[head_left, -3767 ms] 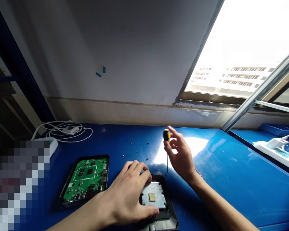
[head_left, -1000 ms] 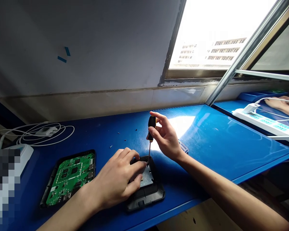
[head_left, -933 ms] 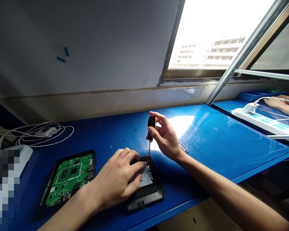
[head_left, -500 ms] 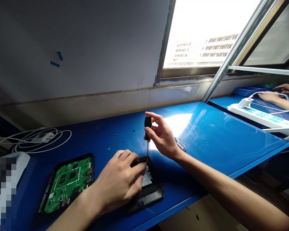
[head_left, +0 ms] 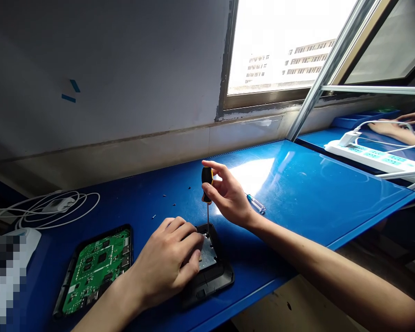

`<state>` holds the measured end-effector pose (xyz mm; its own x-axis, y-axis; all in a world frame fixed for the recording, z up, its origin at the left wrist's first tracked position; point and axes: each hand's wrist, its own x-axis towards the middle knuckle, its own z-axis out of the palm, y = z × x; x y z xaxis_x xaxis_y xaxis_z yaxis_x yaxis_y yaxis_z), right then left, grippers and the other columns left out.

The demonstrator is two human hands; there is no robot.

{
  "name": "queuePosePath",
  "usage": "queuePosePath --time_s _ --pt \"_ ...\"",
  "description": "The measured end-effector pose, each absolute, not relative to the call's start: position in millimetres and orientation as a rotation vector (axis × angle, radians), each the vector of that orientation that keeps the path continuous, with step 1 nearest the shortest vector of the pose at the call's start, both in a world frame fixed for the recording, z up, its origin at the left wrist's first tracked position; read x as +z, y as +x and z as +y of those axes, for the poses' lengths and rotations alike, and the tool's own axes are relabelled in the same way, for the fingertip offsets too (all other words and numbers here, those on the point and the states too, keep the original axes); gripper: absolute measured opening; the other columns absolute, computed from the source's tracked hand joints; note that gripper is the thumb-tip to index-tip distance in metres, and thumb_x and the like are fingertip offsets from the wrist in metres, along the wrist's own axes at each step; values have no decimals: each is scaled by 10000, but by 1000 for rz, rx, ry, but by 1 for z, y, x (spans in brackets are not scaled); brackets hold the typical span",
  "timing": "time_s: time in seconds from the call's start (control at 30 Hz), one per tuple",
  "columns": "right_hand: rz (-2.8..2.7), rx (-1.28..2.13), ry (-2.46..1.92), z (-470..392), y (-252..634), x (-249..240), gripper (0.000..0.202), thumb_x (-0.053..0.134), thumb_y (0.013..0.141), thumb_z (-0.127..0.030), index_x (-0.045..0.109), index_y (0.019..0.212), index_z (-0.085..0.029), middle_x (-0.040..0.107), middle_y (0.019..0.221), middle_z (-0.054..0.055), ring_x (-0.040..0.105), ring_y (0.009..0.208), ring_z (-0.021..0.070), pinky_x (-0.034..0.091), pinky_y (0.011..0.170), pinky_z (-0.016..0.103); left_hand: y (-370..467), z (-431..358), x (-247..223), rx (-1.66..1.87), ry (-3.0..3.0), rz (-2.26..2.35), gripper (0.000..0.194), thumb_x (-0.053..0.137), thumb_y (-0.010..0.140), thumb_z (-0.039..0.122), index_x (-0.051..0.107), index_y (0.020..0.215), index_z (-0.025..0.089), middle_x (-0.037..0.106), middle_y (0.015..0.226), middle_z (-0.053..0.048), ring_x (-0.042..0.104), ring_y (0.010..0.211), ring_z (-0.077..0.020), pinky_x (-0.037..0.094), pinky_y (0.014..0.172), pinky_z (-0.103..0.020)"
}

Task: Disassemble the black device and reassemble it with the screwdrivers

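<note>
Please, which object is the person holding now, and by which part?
A screwdriver, held by its black and yellow handle in the fingers of the right hand.

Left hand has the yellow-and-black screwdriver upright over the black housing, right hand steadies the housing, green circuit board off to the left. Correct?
Not quite: the hands are swapped. The head view shows the right hand holding the yellow-and-black screwdriver and the left hand steadying the black housing. The rest stands, including the green circuit board to the left.
</note>
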<state>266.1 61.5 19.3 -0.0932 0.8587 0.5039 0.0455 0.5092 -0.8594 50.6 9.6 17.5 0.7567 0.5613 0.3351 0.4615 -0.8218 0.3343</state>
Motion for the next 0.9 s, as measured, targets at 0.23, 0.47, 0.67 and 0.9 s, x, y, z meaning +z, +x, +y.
queuePosePath --time_s 0.23,0.47,0.67,0.9 --pt "-1520 823 -798 61 265 18 459 647 988 -314 506 1424 -279 530 1031 -15 651 595 63 558 560 249 49 9 18 648 2758 769 270 512 1008 172 737 1154 206 741 1045 -42 611 969 -256 487 873 -440" --pt "-1548 819 -812 60 266 20 469 643 990 -314 495 1432 -253 528 950 -29 636 592 73 566 574 260 50 11 18 706 2925 700 288 532 1022 174 744 1217 172 743 1022 -63 614 981 -281 477 947 -486" --pt "-1551 807 -805 60 265 21 454 652 988 -315 510 1415 -257 530 1071 2 642 590 51 565 567 249 50 11 18 678 2972 695 285 533 1023 182 740 1220 174 742 1012 -63 623 967 -281 479 960 -490" --pt "-1560 777 -792 60 265 22 449 648 981 -289 518 1410 -256 546 1121 18 657 599 50 569 565 239 52 11 18 661 2869 763 273 490 1029 168 739 1138 202 724 1009 -57 624 957 -256 501 881 -434"
